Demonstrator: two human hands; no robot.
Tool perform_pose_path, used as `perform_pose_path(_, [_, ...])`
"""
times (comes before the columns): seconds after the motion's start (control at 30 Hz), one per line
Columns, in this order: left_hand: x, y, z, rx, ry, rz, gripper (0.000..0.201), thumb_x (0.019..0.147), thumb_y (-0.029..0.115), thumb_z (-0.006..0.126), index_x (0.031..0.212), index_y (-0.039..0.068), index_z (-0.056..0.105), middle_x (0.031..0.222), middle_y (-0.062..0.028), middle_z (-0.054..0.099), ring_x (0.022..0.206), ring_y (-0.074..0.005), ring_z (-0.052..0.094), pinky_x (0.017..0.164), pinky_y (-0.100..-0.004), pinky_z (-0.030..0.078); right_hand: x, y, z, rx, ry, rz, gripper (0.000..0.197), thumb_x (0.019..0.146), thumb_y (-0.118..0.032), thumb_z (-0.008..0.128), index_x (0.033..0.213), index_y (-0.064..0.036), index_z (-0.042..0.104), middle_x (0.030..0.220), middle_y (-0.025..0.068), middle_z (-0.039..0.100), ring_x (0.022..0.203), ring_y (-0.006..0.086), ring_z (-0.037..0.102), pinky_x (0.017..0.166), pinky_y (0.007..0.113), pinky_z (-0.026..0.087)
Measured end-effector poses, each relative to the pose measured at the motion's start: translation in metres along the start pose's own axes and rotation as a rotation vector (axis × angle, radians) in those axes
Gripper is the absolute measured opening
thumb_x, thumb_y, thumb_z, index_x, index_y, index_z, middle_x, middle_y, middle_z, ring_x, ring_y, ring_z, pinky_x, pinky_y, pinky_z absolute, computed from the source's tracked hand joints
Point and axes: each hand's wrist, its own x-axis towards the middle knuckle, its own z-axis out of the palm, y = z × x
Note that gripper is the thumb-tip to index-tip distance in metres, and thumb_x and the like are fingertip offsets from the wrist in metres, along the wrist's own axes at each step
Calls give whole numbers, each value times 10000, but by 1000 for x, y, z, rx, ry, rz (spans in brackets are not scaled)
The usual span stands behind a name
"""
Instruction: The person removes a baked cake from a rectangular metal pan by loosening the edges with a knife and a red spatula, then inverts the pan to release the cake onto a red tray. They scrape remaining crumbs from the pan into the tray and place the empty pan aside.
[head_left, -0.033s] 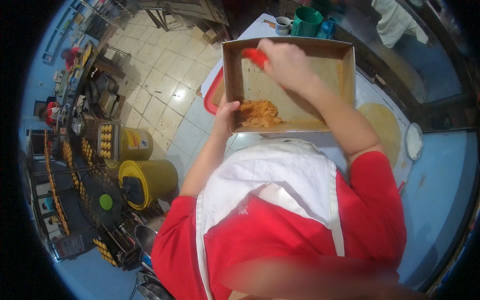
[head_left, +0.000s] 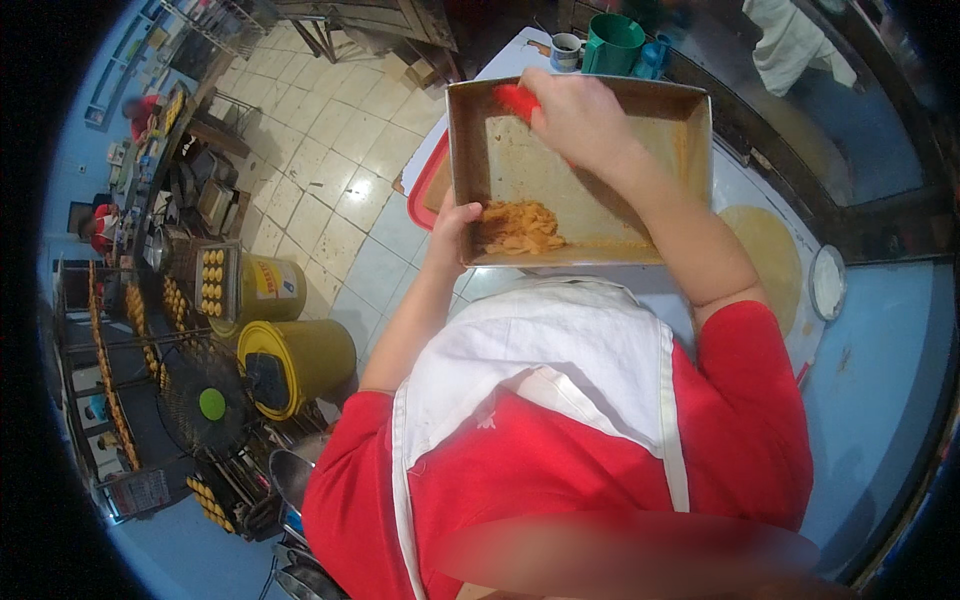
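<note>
A rectangular metal baking pan (head_left: 600, 190) is tilted in front of me. My left hand (head_left: 455, 228) is closed on its left wall near the lower corner, thumb over the rim. Beside that thumb, a heap of orange-brown filling (head_left: 520, 228) lies in the near left corner. My right hand (head_left: 582, 122) reaches into the pan's far left part, its fingers wrapped round a red scraper (head_left: 517, 101). The scraper is at the far wall; its lower edge is partly hidden by the hand. Thin orange smears mark the pan's bottom and right side.
Beneath the pan is a white table with a red-rimmed tray (head_left: 430, 185), a flat round dough sheet (head_left: 760, 255) and a white bowl (head_left: 827, 283). A green pitcher (head_left: 612, 45) and a mug (head_left: 566, 52) stand behind. Yellow buckets (head_left: 320, 360) and a fan (head_left: 212, 404) are at left.
My right hand and the red scraper have shifted slightly toward the far wall of the pan. The pan has moved very little, and my left hand keeps its grip.
</note>
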Motion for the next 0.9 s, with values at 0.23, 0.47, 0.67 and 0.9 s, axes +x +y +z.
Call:
perform_pose_path(0.23, [8,6,15,149,-40,-3,821,851,157,663,1606,35,364,1406,-151,594,1267,-288,635,1074,-448,560,14,-14,-2,21,13,-388,121,863,-82,678,974,-64,722,926,188,753,905,401,739,784,509,593])
perform_pose_path(0.47, [12,8,13,273,-54,55,829,850,182,671,1608,33,370,1458,-158,570,1344,-291,594,1119,-442,531,13,-29,-14,-143,113,-423,128,821,-135,719,934,-76,727,896,135,760,860,342,751,763,463,606])
perform_pose_path(0.67, [8,20,7,127,-26,94,851,860,213,709,1607,12,355,1474,-169,566,1347,-293,597,1119,-443,530,-9,-14,5,-16,141,-410,227,835,-100,690,1059,-102,727,926,108,746,893,315,743,772,454,609])
perform_pose_path(0.9, [13,24,5,207,-66,267,852,821,237,795,1538,11,393,1416,-194,603,1265,-327,663,1070,-469,576,7,23,24,42,290,-238,393,906,-37,642,1257,-186,736,1069,119,776,987,333,748,840,458,616])
